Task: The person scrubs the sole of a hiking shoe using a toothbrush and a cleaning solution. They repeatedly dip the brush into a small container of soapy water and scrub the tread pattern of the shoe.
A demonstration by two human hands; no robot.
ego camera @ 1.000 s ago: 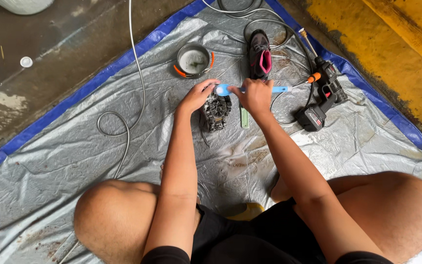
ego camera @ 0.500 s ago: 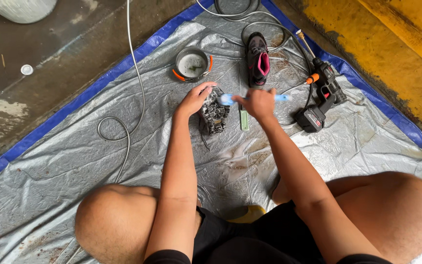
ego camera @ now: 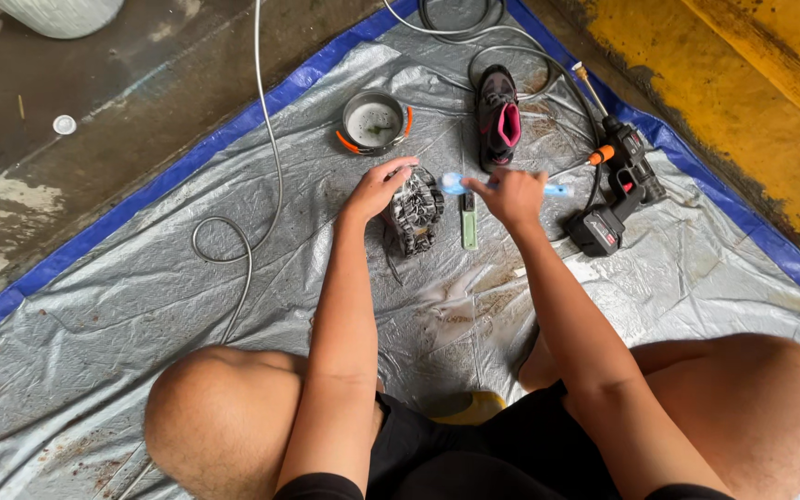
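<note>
Grey tarp under us, our left hand gripped the shoe sole-up; our right hand clutched the toothbrush, best worked along the treads.

A dark shoe lies sole-up on the silver tarp, its muddy, grey-black lugged tread facing the camera, toe end pointing away from the person and heel toward the knees. The left hand grips its far left edge, fingers curled over the toe end. Just to its right, a light blue brush with a slim plastic handle lies roughly level, its bristled head close beside the shoe's toe end; the right hand is closed around the middle of the handle, whose tail pokes out to the right.
</note>
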